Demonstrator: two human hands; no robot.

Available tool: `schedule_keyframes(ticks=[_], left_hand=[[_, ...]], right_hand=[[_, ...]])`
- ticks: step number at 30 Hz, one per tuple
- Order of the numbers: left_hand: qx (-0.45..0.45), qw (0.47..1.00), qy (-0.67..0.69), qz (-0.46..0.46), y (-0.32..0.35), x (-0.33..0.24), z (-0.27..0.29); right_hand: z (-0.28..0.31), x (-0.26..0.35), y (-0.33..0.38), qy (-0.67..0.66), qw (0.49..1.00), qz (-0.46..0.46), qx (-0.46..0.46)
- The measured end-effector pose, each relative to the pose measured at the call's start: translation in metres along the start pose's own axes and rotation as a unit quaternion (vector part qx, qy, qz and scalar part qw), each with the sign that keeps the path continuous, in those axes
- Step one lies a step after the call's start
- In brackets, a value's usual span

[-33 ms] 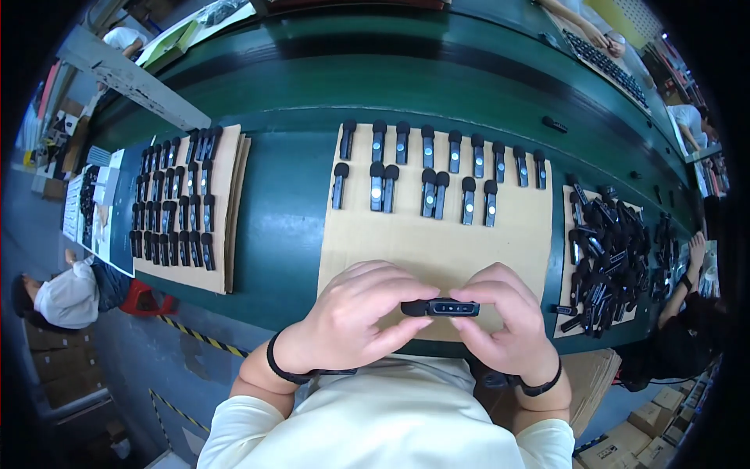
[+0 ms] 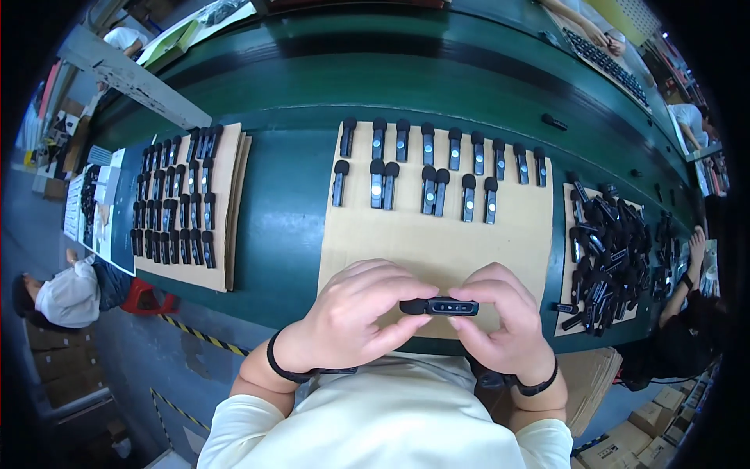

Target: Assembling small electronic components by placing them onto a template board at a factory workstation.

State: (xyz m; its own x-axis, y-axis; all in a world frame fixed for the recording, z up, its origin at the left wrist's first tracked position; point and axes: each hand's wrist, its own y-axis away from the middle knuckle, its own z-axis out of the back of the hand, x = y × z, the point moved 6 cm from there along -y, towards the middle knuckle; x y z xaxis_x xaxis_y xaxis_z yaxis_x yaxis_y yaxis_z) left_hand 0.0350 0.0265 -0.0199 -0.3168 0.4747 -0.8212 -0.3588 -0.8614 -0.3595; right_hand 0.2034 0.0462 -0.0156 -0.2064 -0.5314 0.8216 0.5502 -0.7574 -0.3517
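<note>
Between my two hands, just above the near edge of the cardboard sheet, is a small black wireless microphone (image 2: 451,307) with a foam head. It lies sideways, foam end to the left, a narrow side with a framed oblong panel facing up. My left hand (image 2: 355,309) pinches the foam end between thumb and forefinger. The other end is gripped by the thumb and fingers of my right hand (image 2: 508,316). Ahead, two rows of similar microphones (image 2: 428,147) lie on the cardboard sheet (image 2: 375,242), foam heads pointing away, several with a pale round spot.
On the left, more microphones stand in rows on stacked cardboard (image 2: 232,211). A jumbled heap of microphones (image 2: 605,258) covers cardboard at the right. The green bench (image 2: 285,195) runs beneath, with a metal post (image 2: 133,82) at far left. Co-workers (image 2: 687,313) sit around it.
</note>
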Motion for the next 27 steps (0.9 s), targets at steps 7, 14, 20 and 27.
schedule_keyframes(ticks=[7,14,20,27], left_hand=[[-0.044,0.998,-0.030,-0.024,-0.002,-0.011,-0.016],[-0.043,0.997,-0.053,-0.037,-0.005,-0.018,-0.022],[-0.043,0.997,-0.052,-0.041,-0.005,-0.017,-0.023],[-0.065,0.997,-0.033,-0.022,-0.004,-0.012,-0.011]], right_hand=[[0.003,-0.007,0.019,-0.039,0.996,0.045,-0.063],[0.010,-0.007,0.022,-0.025,0.995,0.068,-0.065],[0.010,-0.006,0.022,-0.024,0.995,0.069,-0.069],[0.005,-0.009,0.017,-0.063,0.994,0.051,-0.068]])
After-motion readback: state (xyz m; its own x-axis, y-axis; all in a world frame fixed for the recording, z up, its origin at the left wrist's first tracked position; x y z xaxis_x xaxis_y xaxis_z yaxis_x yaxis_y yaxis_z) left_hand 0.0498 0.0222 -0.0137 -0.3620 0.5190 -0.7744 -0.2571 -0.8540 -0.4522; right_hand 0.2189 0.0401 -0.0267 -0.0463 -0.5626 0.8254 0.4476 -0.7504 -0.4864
